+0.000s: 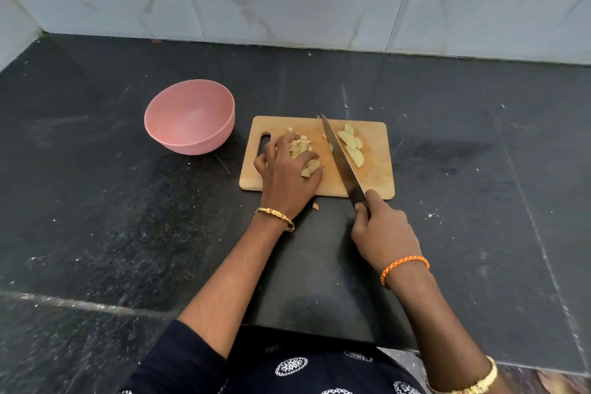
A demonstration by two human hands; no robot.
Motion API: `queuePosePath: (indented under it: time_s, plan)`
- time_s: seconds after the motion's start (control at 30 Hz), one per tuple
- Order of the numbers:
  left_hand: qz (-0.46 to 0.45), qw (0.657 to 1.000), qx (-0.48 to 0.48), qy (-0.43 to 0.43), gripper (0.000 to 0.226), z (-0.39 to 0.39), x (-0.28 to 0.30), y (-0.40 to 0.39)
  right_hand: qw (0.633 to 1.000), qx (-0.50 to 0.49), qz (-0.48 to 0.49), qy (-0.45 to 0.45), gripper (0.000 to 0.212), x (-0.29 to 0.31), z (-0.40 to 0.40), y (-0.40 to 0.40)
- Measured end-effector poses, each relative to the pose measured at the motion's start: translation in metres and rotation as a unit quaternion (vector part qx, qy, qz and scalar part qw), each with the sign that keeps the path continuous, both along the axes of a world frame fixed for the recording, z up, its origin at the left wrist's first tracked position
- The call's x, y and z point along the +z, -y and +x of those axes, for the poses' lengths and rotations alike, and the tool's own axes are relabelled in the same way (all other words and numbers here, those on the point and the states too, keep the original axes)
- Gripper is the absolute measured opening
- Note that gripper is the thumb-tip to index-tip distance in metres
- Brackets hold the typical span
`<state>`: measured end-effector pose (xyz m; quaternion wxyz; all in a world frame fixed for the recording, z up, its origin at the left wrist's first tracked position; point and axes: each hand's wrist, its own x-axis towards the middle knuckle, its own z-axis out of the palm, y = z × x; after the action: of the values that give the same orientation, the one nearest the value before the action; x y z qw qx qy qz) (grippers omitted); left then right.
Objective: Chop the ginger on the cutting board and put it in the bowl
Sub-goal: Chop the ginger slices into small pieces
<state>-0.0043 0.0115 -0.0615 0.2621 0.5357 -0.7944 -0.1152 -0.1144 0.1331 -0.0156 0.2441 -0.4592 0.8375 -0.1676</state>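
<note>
head cam | 1 view | looks forward-down | close over cutting board (377, 176) on counter (96, 201)

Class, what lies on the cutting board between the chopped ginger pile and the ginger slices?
In the head view, the knife blade lies between the pile and the slices.

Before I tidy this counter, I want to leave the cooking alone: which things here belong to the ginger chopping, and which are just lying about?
In use: wooden cutting board, chopped ginger, ginger slices, knife, pink bowl.

Lying about: ginger scrap on the black counter, small crumbs behind the board.

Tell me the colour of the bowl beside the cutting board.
Pink; the bowl shows plainly in the head view.
</note>
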Motion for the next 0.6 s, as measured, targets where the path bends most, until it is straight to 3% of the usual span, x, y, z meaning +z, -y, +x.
queuePosePath:
  time_s: [0.3,0.43,0.6]
  plan:
    - [0.011,0.997,-0.012,-0.069,0.027,-0.020,0.012,0.008,1.000,-0.008,-0.023,-0.006,0.013,-0.005,-0.007,-0.004]
    - [0.031,0.991,-0.126,0.023,0.042,-0.039,0.020,0.037,0.994,-0.054,-0.088,0.020,0.014,-0.006,-0.015,-0.008]
    - [0.075,0.942,-0.276,0.176,0.048,-0.064,0.030,0.064,0.980,-0.114,-0.159,0.046,0.021,-0.002,-0.034,-0.007]
